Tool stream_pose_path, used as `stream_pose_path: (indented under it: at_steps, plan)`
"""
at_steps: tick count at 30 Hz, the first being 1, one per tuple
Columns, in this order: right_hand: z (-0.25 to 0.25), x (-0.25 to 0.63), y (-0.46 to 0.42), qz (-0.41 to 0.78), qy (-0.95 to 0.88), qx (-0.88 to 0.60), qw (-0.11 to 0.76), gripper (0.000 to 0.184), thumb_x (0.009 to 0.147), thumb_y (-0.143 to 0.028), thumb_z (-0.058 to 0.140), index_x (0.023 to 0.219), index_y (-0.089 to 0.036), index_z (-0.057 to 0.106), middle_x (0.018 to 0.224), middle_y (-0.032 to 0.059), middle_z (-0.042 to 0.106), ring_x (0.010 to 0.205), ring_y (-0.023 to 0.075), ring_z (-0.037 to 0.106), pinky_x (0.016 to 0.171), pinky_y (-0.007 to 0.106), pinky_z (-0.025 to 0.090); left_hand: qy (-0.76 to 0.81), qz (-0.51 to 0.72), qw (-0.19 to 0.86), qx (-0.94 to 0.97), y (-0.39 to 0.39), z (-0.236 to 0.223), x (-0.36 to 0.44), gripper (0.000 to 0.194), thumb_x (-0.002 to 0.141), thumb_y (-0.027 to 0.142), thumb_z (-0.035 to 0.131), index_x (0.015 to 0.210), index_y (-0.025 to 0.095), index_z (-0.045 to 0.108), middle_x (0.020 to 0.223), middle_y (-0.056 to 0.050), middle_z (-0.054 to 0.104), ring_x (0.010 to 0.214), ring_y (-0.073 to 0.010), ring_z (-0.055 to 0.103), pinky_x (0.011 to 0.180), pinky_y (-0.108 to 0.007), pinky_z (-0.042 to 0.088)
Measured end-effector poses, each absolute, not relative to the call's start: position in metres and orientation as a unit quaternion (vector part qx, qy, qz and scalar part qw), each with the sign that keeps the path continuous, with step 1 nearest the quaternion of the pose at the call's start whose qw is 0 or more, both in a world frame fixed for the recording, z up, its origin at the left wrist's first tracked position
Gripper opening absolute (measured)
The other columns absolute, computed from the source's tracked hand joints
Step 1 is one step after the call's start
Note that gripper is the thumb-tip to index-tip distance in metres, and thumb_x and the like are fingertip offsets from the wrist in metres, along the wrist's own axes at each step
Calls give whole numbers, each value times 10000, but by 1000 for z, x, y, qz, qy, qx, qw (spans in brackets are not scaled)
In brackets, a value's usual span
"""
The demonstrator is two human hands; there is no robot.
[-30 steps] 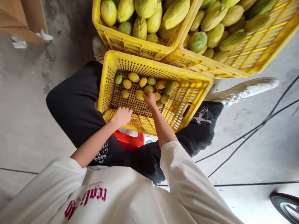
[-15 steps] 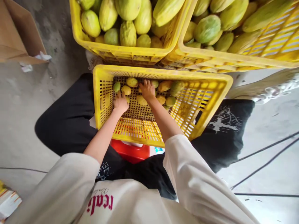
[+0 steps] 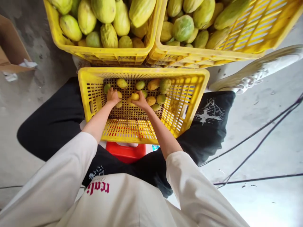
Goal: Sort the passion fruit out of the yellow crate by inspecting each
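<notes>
A yellow plastic crate [image 3: 189, 94] rests across my knees, with several small yellow and green fruits [image 3: 153, 84] at its far end. My left hand [image 3: 112, 97] reaches into the crate's left side and closes over a small yellow fruit [image 3: 119, 94] there. My right hand [image 3: 140, 101] is in the middle of the crate and holds a small yellow fruit [image 3: 135, 96] between fingers and thumb. Both forearms are bare below white sleeves.
Two yellow crates [image 3: 104, 55] [image 3: 203, 52] full of large green-yellow fruits stand just beyond. A red stool [image 3: 125, 152] shows under me. A cardboard box [image 3: 10, 50] lies far left, black cables [image 3: 255, 138] cross the concrete floor at right, a white shoe [image 3: 255, 71] right.
My left hand moved from the crate's near rim into the crate and onto a fruit. My right hand has picked up a small yellow fruit. The view shifted forward.
</notes>
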State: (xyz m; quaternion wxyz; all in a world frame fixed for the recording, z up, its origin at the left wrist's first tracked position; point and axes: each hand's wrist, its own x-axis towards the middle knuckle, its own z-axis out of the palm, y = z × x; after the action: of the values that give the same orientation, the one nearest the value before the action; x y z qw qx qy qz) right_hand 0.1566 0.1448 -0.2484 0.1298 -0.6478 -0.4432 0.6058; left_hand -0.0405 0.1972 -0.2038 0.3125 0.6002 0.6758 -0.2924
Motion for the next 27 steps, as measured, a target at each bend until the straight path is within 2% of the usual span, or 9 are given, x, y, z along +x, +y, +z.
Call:
stream_pose_path:
  at_steps: [4, 7, 10, 12, 15, 19, 21, 24, 27]
  plan:
    - [-222, 152, 127, 695, -267, -627, 229, 513, 739, -315, 810, 1135, -259, 489, 928, -39, 642, 885, 194, 689, 844, 347, 627, 728, -207, 380, 532, 186, -170, -39, 687, 904, 447, 834, 1421, 107, 534, 1492, -237, 631, 1408, -365, 623, 1167, -410, 534]
    - [-190, 148, 116, 723, -184, -591, 307, 587, 652, -348, 856, 1119, -258, 511, 872, -65, 631, 769, 153, 647, 769, 297, 607, 755, -39, 521, 397, 168, -135, -31, 508, 1006, 440, 694, 1414, 201, 508, 1425, -153, 696, 1280, -260, 714, 1002, -339, 609]
    - [-153, 148, 99, 746, -118, -533, 381, 580, 657, -379, 852, 1139, -270, 548, 940, -46, 683, 793, 149, 676, 802, 289, 615, 706, 152, 658, 211, 141, -97, -23, 356, 1078, 433, 515, 1373, 233, 497, 1248, -88, 743, 1002, -160, 766, 786, -255, 600]
    - [-127, 149, 83, 772, -65, -471, 422, 498, 726, -455, 786, 1138, -278, 569, 1008, 0, 739, 913, 203, 735, 859, 343, 639, 643, 247, 715, 123, 120, -73, -22, 331, 1037, 473, 567, 1243, 214, 559, 1001, -39, 738, 794, -132, 733, 669, -225, 561]
    - [-90, 152, 55, 805, -10, -370, 464, 436, 734, -483, 718, 1102, -270, 619, 1058, 65, 786, 1104, 306, 754, 934, 466, 658, 552, 347, 757, 43, 84, -38, -29, 312, 930, 456, 721, 1071, 198, 617, 846, -7, 720, 690, -137, 712, 662, -251, 598]
    - [-48, 157, 18, 809, 5, -327, 487, 364, 746, -405, 735, 1073, -260, 668, 1026, 72, 797, 1140, 327, 757, 985, 514, 655, 497, 374, 783, 21, 37, -7, -46, 213, 896, 335, 745, 1001, 170, 661, 987, -76, 808, 832, -198, 796, 836, -358, 677]
    - [-32, 160, 2, 805, 10, -332, 492, 340, 768, -379, 766, 1068, -251, 671, 994, 58, 789, 1060, 294, 773, 960, 481, 671, 488, 374, 787, 44, 17, 2, -55, 223, 859, 311, 769, 993, 162, 673, 990, -99, 818, 836, -222, 808, 772, -337, 675]
    - [-9, 163, -18, 803, 31, -321, 502, 376, 734, -331, 831, 1056, -242, 658, 965, 29, 767, 901, 208, 754, 791, 331, 688, 466, 389, 792, 67, -10, 12, -65, 307, 820, 370, 803, 1014, 168, 676, 866, -77, 797, 720, -223, 785, 598, -283, 627]
    - [12, 155, -35, 799, 55, -304, 516, 377, 725, -299, 832, 1042, -234, 640, 969, 21, 745, 779, 141, 682, 588, 197, 593, 432, 392, 811, 54, -32, 22, -70, 414, 844, 474, 737, 1118, 168, 683, 885, -97, 796, 824, -291, 813, 659, -364, 669]
